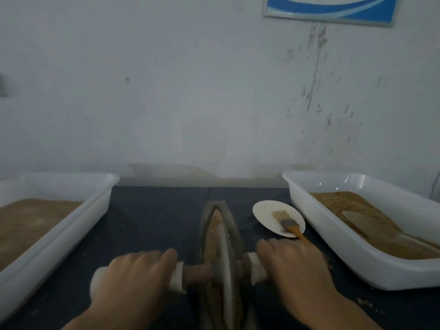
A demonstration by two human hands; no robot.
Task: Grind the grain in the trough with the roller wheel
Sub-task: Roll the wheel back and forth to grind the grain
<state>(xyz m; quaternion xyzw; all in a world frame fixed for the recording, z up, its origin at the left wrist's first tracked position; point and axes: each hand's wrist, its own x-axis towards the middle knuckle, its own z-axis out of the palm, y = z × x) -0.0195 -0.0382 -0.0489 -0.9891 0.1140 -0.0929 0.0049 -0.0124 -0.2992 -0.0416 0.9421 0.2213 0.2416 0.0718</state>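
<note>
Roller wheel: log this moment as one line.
left hand grips left handle | right hand grips right handle | roller wheel in trough on grain | brush on plate

Dark table top [152, 217], dusted with crumbs. Directly on it: white tray [78, 225] at left, white tray [357, 265] at right, boat-shaped trough [234, 222] at centre, small white dish [264, 215] between trough and right tray.

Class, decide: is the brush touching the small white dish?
Touching. The head view shows the brush lying across the small white dish, bristles on its surface, handle over the rim.
</note>
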